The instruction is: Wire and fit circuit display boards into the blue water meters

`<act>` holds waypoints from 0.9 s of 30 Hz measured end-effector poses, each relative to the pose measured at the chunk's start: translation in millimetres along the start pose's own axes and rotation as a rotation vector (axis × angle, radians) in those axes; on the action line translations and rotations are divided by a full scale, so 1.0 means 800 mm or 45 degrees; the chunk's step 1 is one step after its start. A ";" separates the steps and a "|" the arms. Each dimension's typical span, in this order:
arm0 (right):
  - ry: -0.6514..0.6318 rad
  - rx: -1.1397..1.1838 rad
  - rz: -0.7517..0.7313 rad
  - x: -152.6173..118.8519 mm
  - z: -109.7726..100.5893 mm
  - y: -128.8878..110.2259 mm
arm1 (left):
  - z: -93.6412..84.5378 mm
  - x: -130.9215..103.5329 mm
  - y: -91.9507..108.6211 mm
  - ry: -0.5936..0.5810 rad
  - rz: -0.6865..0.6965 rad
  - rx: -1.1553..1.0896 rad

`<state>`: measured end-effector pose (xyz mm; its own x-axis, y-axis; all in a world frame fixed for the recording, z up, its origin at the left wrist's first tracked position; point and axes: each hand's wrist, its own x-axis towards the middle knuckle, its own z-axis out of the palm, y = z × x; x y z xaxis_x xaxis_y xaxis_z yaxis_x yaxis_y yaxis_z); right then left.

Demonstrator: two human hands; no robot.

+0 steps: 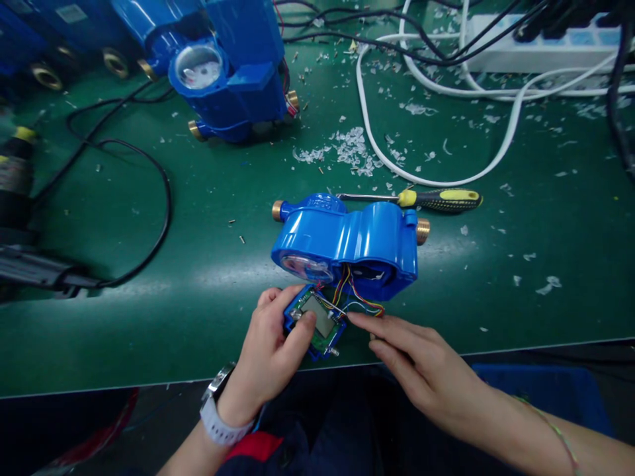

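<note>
My left hand [278, 340] grips a circuit board [321, 317] with a grey display, set in a blue housing, its thumb on the display's edge. At the board's right edge is my right hand [411, 350], index finger stretched along the wires and thumb bent below. A thin pale strip runs from that fingertip across the board; whether it is a wire or a tool I cannot tell. Coloured wires [367, 303] link the board to a blue water meter [342, 231] with brass threaded ends, lying just beyond my hands.
A yellow-and-black screwdriver [441, 199] lies behind the meter. Another blue meter [233, 92] stands farther back. A corded power tool [30, 264] lies at left. White cable [426, 180], a power strip [546, 49], plastic shavings [354, 149] and small screws [242, 239] are on the green bench.
</note>
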<state>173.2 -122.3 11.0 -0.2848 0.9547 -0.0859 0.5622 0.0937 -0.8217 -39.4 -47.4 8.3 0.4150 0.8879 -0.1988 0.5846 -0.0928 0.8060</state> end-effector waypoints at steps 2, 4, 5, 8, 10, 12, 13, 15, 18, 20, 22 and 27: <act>-0.014 -0.147 -0.013 -0.002 0.001 -0.001 | 0.000 0.000 0.000 0.008 0.004 0.010; -0.082 -0.405 -0.042 -0.004 0.000 -0.003 | 0.000 -0.001 0.000 -0.002 0.005 0.020; -0.134 -0.537 -0.063 -0.004 -0.001 -0.004 | 0.000 -0.001 -0.001 -0.013 0.010 0.026; -0.312 -0.779 -0.092 0.004 -0.008 -0.010 | 0.000 -0.001 -0.001 -0.033 0.030 0.041; -0.394 -0.837 -0.078 0.015 -0.013 -0.016 | 0.001 0.000 -0.002 -0.036 0.050 0.045; -0.433 -0.877 -0.059 0.027 -0.016 -0.020 | 0.001 0.000 -0.002 -0.038 0.084 0.049; -0.443 -0.888 -0.053 0.032 -0.015 -0.021 | 0.001 -0.001 -0.003 -0.038 0.100 0.052; -0.441 -0.866 -0.047 0.038 -0.012 -0.020 | 0.002 -0.001 -0.004 -0.028 0.113 0.056; -0.377 -0.703 -0.034 0.038 0.000 -0.015 | 0.002 -0.002 -0.005 -0.002 0.101 0.047; -0.306 -0.532 -0.026 0.034 0.007 -0.011 | 0.003 -0.002 -0.006 0.020 0.102 0.029; -0.252 -0.373 -0.005 0.031 0.011 -0.010 | 0.003 -0.002 -0.006 0.038 0.102 0.008; -0.214 -0.075 0.100 0.032 0.011 -0.016 | 0.003 -0.002 -0.006 0.045 0.094 -0.005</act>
<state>152.0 -101.7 14.3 -0.3613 0.8997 -0.2451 0.6309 0.0423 -0.7747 -41.5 -49.6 3.3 0.4319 0.8941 -0.1185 0.5502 -0.1571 0.8201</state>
